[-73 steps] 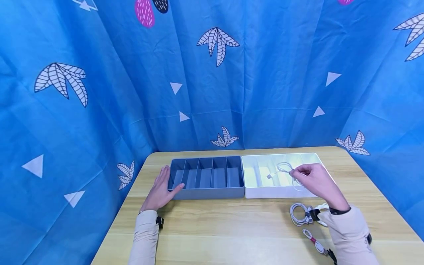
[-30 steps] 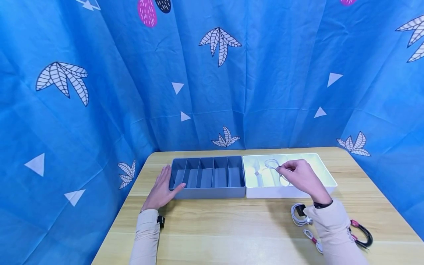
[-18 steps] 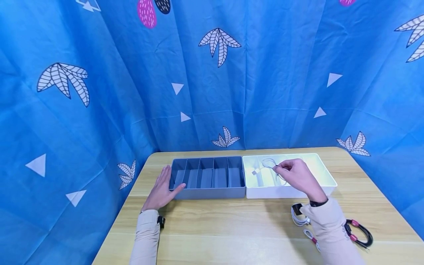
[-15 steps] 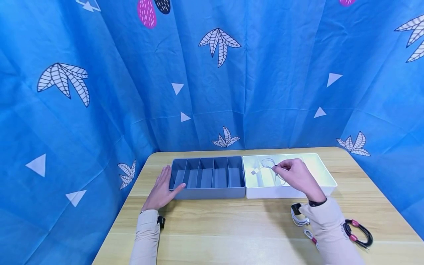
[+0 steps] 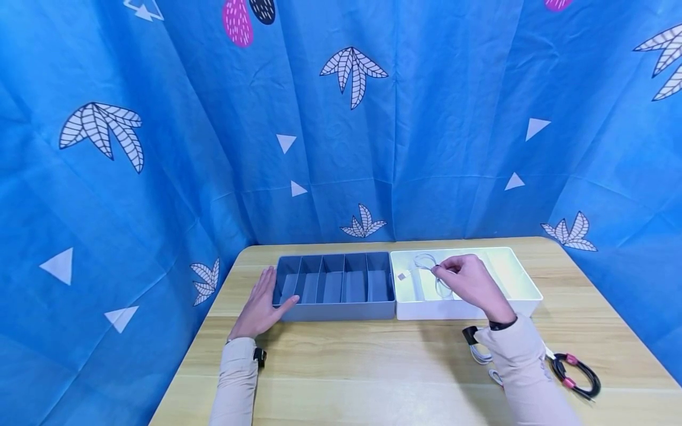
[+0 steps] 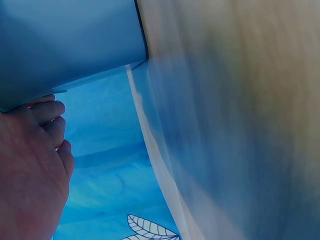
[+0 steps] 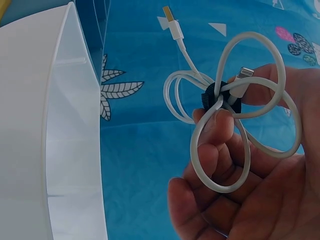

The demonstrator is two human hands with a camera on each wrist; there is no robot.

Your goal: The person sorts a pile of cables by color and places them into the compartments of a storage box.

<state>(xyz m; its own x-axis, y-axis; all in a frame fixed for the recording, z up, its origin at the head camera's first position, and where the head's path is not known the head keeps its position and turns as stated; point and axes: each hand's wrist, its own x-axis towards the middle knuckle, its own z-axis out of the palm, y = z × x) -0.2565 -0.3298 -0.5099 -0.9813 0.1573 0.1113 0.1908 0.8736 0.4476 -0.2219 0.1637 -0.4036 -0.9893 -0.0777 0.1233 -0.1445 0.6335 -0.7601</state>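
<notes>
Right hand (image 5: 471, 283) pinches a coiled white USB-to-Lightning cable (image 7: 240, 88) over the left part of the white divided organizer (image 5: 447, 310), thumb and fingers at the black strap (image 7: 210, 95). The cable should feel light and springy, its loops likely to flop; that strap looks the surest hold. Well left of the white organizer, the left hand (image 5: 259, 310), fingers extended, rests against the grey divided organizer (image 5: 335, 312).

Blue curtain (image 5: 447, 136) behind table (image 5: 373, 367) and along sides; hangs in soft folds, bears white leaves (image 5: 354, 83), pale triangles (image 5: 61, 266), pink oval (image 5: 237, 22). Light wood grain on tabletop; rounded far corners, bright glare toward near edge.
</notes>
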